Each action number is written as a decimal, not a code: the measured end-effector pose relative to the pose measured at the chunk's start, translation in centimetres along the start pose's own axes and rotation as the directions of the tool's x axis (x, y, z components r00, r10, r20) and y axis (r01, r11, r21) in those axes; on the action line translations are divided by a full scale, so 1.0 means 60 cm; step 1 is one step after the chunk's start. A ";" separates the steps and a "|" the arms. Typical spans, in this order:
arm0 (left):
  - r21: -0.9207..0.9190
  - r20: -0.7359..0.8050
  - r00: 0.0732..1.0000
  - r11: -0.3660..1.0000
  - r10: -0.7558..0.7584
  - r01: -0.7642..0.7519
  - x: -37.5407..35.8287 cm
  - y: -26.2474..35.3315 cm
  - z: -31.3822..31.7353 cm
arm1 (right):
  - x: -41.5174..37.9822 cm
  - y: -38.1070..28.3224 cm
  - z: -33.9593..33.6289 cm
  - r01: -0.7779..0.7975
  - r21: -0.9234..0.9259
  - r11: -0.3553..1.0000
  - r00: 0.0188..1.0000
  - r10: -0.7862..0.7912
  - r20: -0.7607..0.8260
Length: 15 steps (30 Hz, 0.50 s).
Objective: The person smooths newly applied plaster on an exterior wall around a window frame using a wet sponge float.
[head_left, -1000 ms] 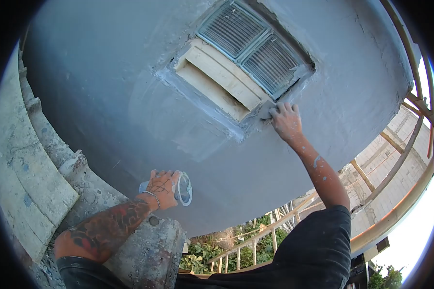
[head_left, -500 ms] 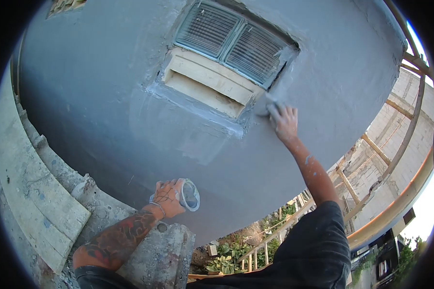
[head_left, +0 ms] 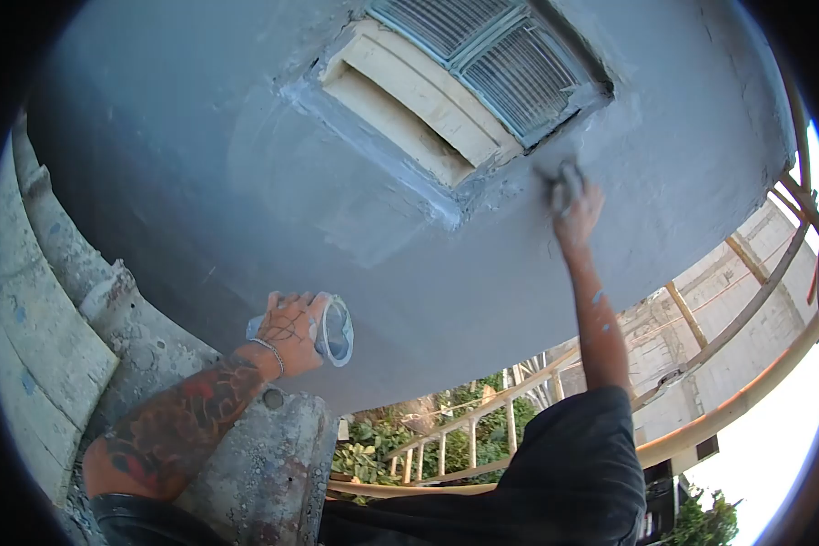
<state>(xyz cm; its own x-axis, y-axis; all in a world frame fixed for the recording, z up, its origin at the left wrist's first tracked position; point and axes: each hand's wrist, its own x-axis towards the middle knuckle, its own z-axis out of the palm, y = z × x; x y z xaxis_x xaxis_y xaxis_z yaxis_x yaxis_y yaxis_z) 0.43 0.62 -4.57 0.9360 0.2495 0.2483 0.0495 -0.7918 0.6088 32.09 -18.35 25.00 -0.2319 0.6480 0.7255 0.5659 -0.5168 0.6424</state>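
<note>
My left hand (head_left: 291,329) is wrapped round a clear plastic tub (head_left: 337,331), its mouth tipped toward the right and its rim smeared whitish. It is in front of the lower part of the blue-grey coated wall (head_left: 355,273). Up at the right, my right hand (head_left: 577,211) presses against the wall just below the corner of the louvred window (head_left: 519,77). Its fingers are bent, grey-coated and blurred by motion, and whatever they grip is too smeared to name. Pale specks dot that forearm. Below the louvres is a cream slotted ledge (head_left: 419,86).
Rough concrete slabs (head_left: 41,318) curve along the left, and a weathered grey block (head_left: 255,473) lies below my left forearm. Wooden railings (head_left: 473,441) and plants are lower down. At right are a curved yellowish rail (head_left: 737,405) and a block wall (head_left: 664,337).
The view has shifted, so the window is higher and further right. My right hand has slid along the wall below the window's corner. The tub stays in my left hand.
</note>
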 end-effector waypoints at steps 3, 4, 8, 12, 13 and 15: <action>-0.016 0.012 1.000 1.000 -0.009 0.009 -0.003 0.004 0.001 | -0.140 -0.081 0.010 0.232 0.110 0.966 0.927 -0.254 0.278; -0.013 0.031 1.000 1.000 -0.005 0.005 -0.002 0.007 -0.002 | -0.144 -0.098 0.010 0.297 0.174 0.939 0.892 -0.338 0.300; -0.006 0.058 0.998 1.000 -0.018 0.019 -0.001 0.004 -0.008 | 0.002 -0.077 -0.037 0.219 -0.075 0.973 0.954 -0.197 0.225; -0.007 0.055 0.998 1.000 -0.025 0.025 0.001 0.000 -0.005 | 0.233 -0.019 -0.095 0.239 -0.435 0.868 0.896 -0.025 0.443; 0.001 0.071 0.997 0.999 -0.036 0.037 0.000 0.002 -0.008 | 0.273 -0.024 -0.107 0.249 -0.460 0.852 0.836 0.052 0.547; -0.003 0.097 0.994 0.999 -0.042 0.043 0.000 0.004 -0.006 | 0.315 -0.016 -0.084 0.430 -0.447 0.784 0.761 -0.049 0.647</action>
<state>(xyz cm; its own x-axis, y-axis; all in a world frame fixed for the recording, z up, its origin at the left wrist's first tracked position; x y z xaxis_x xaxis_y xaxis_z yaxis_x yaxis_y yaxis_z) 0.33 0.66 -4.16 0.9624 0.2275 0.1482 0.0883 -0.7786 0.6213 23.20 -8.42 39.33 0.3075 0.8803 0.3614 -0.0101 -0.3767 0.9263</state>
